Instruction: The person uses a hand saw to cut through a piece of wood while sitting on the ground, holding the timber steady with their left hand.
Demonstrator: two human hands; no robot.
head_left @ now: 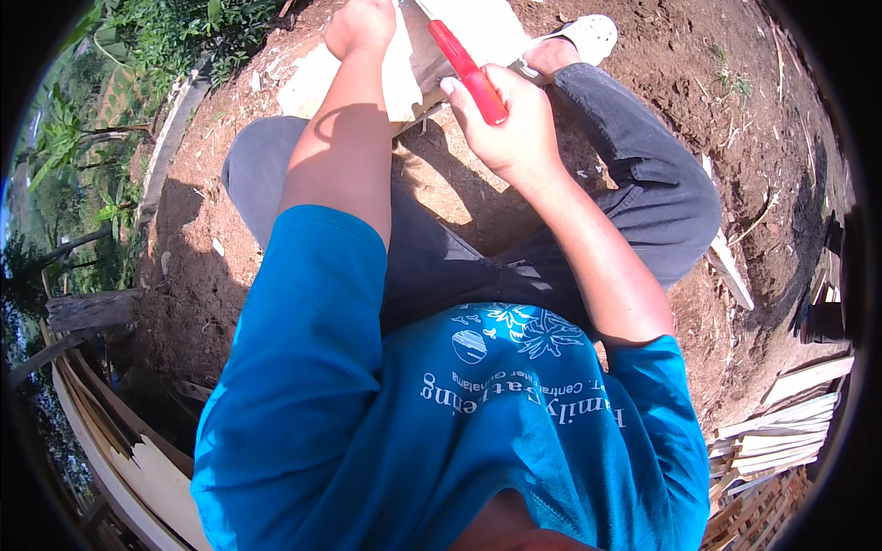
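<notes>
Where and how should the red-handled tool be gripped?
Probably by the near half of its red handle, coming from the person's near right side: the handle is long and straight, its butt slanting toward the body, while the thin metal part points away and runs out of frame. The right hand grips there, thumb on the handle's left.

Bright red covers the tool handle (467, 72); the flat piece (402, 78) beside it is pale cream, almost white. The T-shirt (551, 464) is teal blue, printed in white with leafy shapes (548, 334), a hatched oval (469, 346) and lettering (574, 407). The trousers (671, 220) are charcoal grey, the shoe (594, 39) white, the soil (666, 64) reddish brown, the plants (188, 37) green.
</notes>
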